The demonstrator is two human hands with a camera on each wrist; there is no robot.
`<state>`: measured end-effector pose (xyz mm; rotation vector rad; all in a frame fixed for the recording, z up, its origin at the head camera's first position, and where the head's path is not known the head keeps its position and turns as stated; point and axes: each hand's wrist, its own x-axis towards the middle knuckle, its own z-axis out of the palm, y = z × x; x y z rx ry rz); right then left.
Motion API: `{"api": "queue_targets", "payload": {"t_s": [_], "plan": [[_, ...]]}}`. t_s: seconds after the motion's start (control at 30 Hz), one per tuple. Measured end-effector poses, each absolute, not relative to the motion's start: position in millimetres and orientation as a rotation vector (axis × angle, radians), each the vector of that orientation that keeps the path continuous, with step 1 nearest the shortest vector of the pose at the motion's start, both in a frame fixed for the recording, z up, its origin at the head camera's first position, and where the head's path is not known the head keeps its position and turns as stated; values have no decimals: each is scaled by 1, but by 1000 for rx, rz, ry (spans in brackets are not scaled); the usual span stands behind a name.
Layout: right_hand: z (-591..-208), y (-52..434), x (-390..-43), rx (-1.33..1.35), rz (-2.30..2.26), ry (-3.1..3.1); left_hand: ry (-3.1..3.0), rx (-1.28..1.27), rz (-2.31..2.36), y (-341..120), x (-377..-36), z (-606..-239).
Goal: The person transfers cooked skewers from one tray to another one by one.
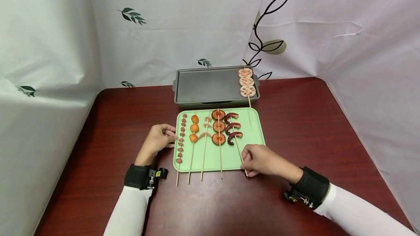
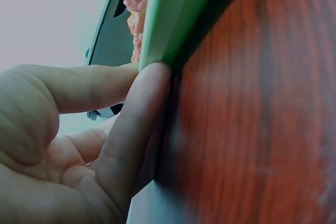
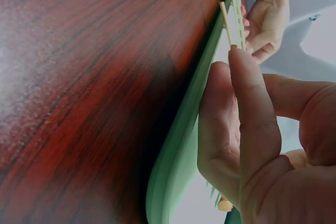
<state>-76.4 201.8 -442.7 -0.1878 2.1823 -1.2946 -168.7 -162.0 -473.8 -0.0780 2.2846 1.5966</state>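
A light green tray lies on the table, bearing several skewers. My left hand pinches its left rim; in the left wrist view the thumb and a finger meet at the green edge. At the tray's front right, my right hand pinches the lower stick of the octopus tentacle skewer, which lies over the tray. Left of it are a mushroom skewer, a skewer with thin curved pieces, an orange ball skewer and a skewer of small pink pieces.
Behind the tray stands a dark grey grill pan. A lotus root skewer lies on its right side, the stick reaching over the tray. White patterned cloth hangs behind and beside the reddish-brown table.
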Motion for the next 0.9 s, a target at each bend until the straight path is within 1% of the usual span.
{"api": "queue_targets", "payload": {"t_s": [0.4,0.5,0.73,0.9], "plan": [[-445,201,-86,-318,-1098,2348,2284,-88,1605,-161,-169,-472],[-440,204,-88,-414,-1005,2493,2285,-90,1608,-160,-168,-472],[-428,207,-95,-777,-878,2925,2284,-86,1609,-160,-169,-473],[-424,212,-104,-902,-872,3091,2273,-88,1624,-161,-169,-474]]}}
